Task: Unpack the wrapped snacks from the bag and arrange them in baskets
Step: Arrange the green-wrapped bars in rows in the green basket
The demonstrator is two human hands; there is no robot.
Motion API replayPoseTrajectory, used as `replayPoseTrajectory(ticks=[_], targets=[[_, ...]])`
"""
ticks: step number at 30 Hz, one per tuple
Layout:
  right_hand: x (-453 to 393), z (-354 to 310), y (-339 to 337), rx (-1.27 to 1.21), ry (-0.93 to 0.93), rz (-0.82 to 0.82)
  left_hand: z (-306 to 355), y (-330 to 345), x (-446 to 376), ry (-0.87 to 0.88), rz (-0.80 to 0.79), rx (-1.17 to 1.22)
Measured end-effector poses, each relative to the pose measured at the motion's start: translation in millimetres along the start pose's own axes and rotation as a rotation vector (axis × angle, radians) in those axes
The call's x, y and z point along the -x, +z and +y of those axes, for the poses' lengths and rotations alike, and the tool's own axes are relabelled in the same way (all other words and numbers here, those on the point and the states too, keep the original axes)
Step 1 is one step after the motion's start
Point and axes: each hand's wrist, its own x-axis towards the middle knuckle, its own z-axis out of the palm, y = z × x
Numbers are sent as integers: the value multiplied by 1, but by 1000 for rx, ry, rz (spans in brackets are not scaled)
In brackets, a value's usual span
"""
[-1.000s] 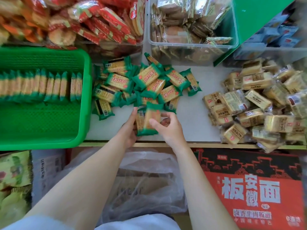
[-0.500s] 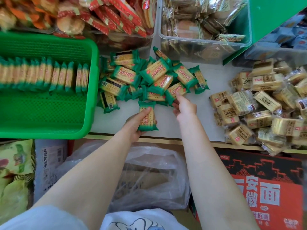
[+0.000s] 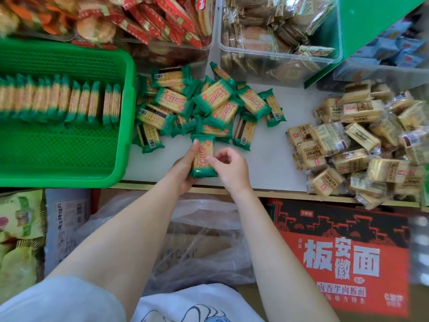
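Observation:
A pile of green-wrapped cracker packs lies on the white shelf. My left hand holds a small stack of these packs near the shelf's front edge. My right hand is at the stack's right side, fingers curled, its fingertips pinching the top pack. To the left stands a green plastic basket with a row of the same packs standing on edge along its far side.
A heap of beige-wrapped cakes lies on the shelf's right. Clear bins of red-wrapped snacks and brown-wrapped snacks stand behind. Below the shelf are a clear plastic bag and a red noodle carton.
My right hand reached into the pile half a second ago and has come back to the stack held by my left hand. The view shifted slightly.

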Motion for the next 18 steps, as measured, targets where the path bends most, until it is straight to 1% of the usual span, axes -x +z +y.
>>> replayPoseTrajectory(ticks=[2, 6, 8, 10, 12, 13, 18], targets=[[-5, -2, -9, 19, 9, 9, 0, 1, 2, 1, 0, 15], [-39, -16, -27, -153, 129, 174, -1, 1, -2, -17, 42, 49], [-64, -28, -23, -186, 182, 154, -2, 0, -5, -22, 50, 65], [-82, -38, -14, -113, 229, 125, -3, -2, -6, -26, 49, 68], [-91, -43, -7, -29, 240, 140, -2, -2, -6, -29, 45, 77], [-92, -44, -6, -25, 244, 149, -1, -2, -5, -32, 47, 79], [-85, -37, -18, -233, 297, 154, 1, -1, -3, -36, 53, 70]])
